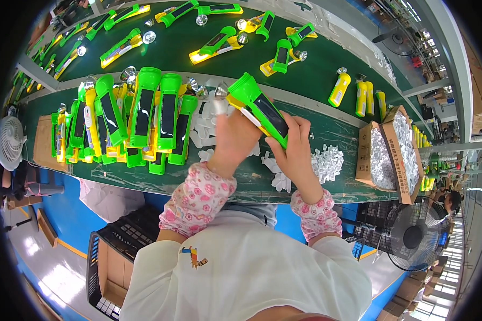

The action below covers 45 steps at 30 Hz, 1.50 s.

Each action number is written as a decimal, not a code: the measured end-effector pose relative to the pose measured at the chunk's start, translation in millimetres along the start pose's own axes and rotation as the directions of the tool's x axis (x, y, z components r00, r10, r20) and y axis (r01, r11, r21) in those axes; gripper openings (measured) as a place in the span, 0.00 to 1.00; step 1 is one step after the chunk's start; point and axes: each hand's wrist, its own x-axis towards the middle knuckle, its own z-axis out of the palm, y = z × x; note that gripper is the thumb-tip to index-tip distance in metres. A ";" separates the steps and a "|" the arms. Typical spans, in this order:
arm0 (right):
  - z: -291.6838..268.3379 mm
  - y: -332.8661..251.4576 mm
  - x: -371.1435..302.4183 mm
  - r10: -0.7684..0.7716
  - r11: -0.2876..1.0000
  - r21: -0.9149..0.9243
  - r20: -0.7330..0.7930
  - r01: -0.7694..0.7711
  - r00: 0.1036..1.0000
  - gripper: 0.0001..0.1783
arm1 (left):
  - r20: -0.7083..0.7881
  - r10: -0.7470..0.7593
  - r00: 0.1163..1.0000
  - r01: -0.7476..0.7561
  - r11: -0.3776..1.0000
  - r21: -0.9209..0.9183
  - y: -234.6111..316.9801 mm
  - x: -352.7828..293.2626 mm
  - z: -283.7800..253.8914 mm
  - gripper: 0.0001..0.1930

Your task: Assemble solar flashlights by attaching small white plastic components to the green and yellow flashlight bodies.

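Note:
Above the bench I hold a green and yellow flashlight, tilted, its dark panel facing up and its head toward the upper left. My right hand grips the tail end between thumb and fingers. Around the yellow underside near the head is my left hand; its thumb is smeared by motion and its other fingers are mostly behind the flashlight. A blurred whitish piece shows by that thumb, close to a shiny reflector. Small white pieces lie on the bench beneath my hands.
Left of my hands, similar flashlights are heaped. Beyond a rail, a green belt carries more flashlights with loose reflectors. White pieces are piled on the right, near two cardboard boxes. A black fan stands lower right, a black crate lower left.

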 end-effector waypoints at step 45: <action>31.8 -16.2 -11.9 0.136 0.989 0.062 -0.043 -0.133 0.990 0.29 | -0.229 0.394 0.890 -0.121 0.688 0.716 -25.4 -3.3 12.3 0.15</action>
